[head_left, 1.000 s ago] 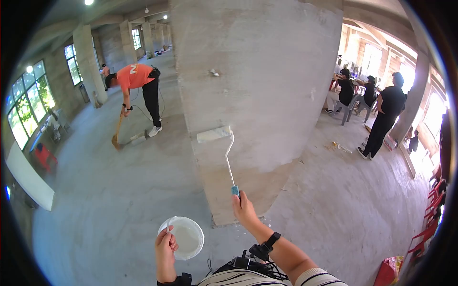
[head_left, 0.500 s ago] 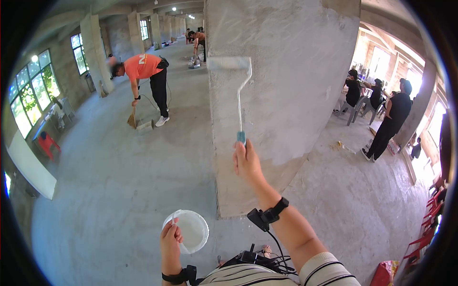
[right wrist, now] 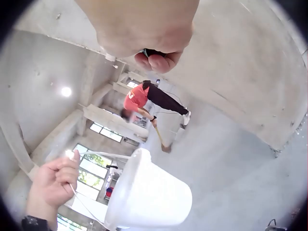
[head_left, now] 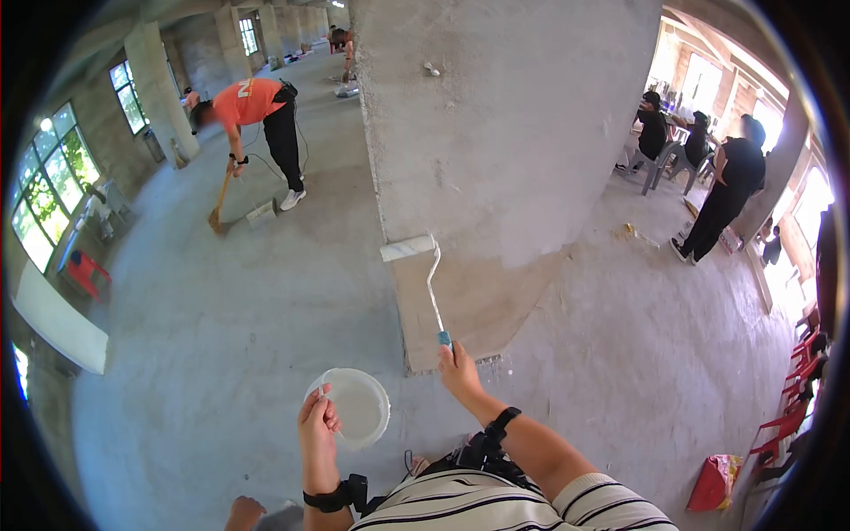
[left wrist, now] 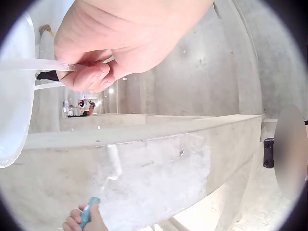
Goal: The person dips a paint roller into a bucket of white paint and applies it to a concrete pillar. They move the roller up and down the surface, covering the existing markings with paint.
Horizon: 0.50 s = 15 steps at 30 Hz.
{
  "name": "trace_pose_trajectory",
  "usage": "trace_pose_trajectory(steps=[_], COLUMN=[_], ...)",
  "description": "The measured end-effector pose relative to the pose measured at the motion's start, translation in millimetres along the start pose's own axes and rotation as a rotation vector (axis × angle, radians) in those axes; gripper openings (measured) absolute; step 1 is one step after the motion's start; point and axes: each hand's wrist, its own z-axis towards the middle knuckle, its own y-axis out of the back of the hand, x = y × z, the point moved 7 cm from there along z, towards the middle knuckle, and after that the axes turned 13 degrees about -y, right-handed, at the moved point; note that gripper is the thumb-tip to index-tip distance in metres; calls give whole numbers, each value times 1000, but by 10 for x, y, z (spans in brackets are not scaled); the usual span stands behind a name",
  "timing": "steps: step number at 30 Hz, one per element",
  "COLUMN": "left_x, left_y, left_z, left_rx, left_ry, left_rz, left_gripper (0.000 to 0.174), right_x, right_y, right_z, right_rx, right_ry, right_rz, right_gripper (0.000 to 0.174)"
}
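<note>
My right hand (head_left: 460,372) grips the teal handle (head_left: 444,338) of a paint roller. Its white sleeve (head_left: 409,247) lies against the concrete pillar (head_left: 496,124) at its left edge, just above a browner uncoated band. A bent, white-smeared wire frame joins sleeve and handle. From my left hand (head_left: 319,423) hangs a white plastic bucket (right wrist: 156,195), its thin bail handle (left wrist: 36,65) held in curled fingers. The bucket hangs tilted to the left of the pillar's foot, pale inside. In the right wrist view the roller is mostly hidden behind my right hand.
A person in an orange shirt (head_left: 257,102) sweeps with a broom (head_left: 219,212) on the left. Several people in black stand or sit at the right, one standing person (head_left: 730,177) nearest. Red chairs (head_left: 784,429) line the right edge, near a red bag (head_left: 715,482).
The roller went up the pillar's face, then came back down to its lower left edge. The bucket stayed in my left hand, shifting slightly. An arm has appeared at the bottom left.
</note>
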Motion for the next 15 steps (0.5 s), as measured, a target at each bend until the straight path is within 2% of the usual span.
trace_pose_trajectory(steps=[2, 4, 6, 9, 13, 15], left_x=[12, 49, 103, 146, 191, 132], left_y=[5, 40, 73, 99, 117, 59], left_z=[-9, -6, 28, 61, 53, 45], left_rx=[-16, -22, -3, 17, -24, -35], left_ry=[12, 15, 14, 5, 6, -15], left_rz=[2, -10, -14, -30, -67, -62], left_gripper=[20, 21, 21, 22, 24, 24], right_x=[184, 638, 1312, 2113, 2254, 1975], right_y=[153, 404, 698, 1031, 1049, 898], right_z=[-76, -47, -43, 23, 133, 238], right_rx=[36, 20, 43, 87, 164, 178], right_ry=[-65, 53, 83, 188, 194, 172], right_rz=[45, 281, 401, 380, 370, 354], right_gripper=[31, 30, 30, 32, 34, 34])
